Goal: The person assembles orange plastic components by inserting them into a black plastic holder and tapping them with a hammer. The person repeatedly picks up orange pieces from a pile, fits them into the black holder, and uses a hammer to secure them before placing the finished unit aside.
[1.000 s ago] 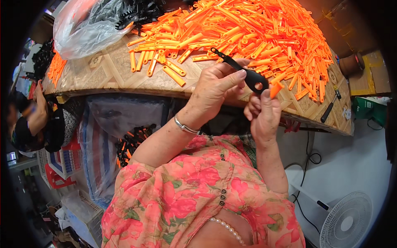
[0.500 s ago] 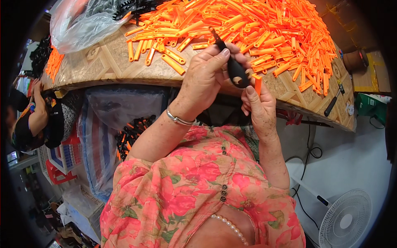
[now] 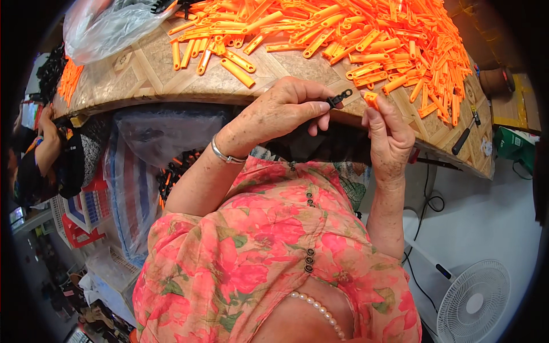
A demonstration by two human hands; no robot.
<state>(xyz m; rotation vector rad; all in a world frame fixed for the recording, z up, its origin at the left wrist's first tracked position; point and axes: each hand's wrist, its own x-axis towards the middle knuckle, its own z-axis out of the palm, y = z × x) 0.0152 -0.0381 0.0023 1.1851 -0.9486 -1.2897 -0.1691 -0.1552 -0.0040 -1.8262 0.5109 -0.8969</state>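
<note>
In my left hand a black plastic part is pinched between thumb and fingers. Its narrow end, tipped with a small ring, points right; the rest is hidden by the hand. Just to the right, my right hand is closed on an orange plastic piece, held end-on between thumb and fingertips. A small gap separates the two parts. Both hands are in front of the table's near edge. Beyond them lies a large heap of similar orange pieces, long and channel-shaped, with holes at their ends.
The table bears a clear plastic bag at left and a screwdriver at right. Below its edge stands a lined striped sack with black and orange parts. A white fan is at lower right. Another person's arm shows at left.
My left hand has turned the black part, so its ringed end points right instead of up and its rounded body is hidden. My right hand has moved right and tipped the orange piece end-on.
</note>
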